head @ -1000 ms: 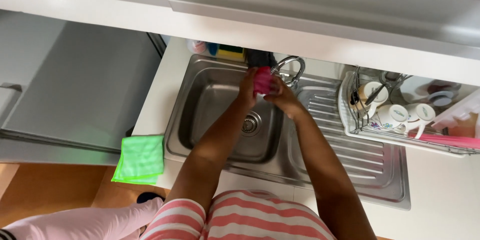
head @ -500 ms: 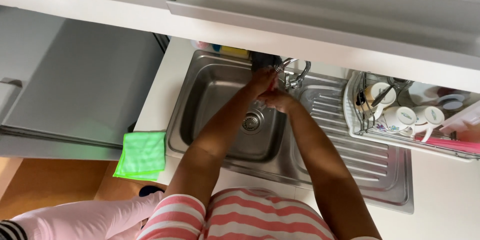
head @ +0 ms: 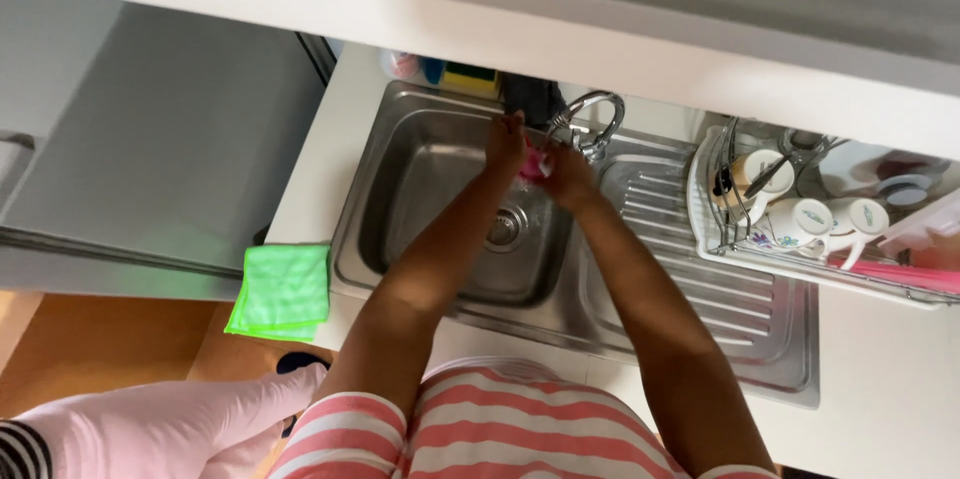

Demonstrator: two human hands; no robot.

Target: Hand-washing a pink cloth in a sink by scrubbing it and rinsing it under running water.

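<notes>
Both my hands meet over the steel sink, just under the curved tap. My left hand and my right hand are both closed around a small pink thing, which sits squeezed between them. What the pink thing is cannot be made out. The sink's drain lies directly below the hands. My arms reach forward from a pink-and-white striped top.
A green cloth hangs over the counter's front edge, left of the sink. The ribbed drainboard lies right of the bowl, with a wire dish rack of cups beyond. A yellow-green sponge sits behind the sink. A pink-sleeved arm shows at bottom left.
The view has shifted slightly. My hands have stayed under the tap with the pink thing between them, moving a little against each other.
</notes>
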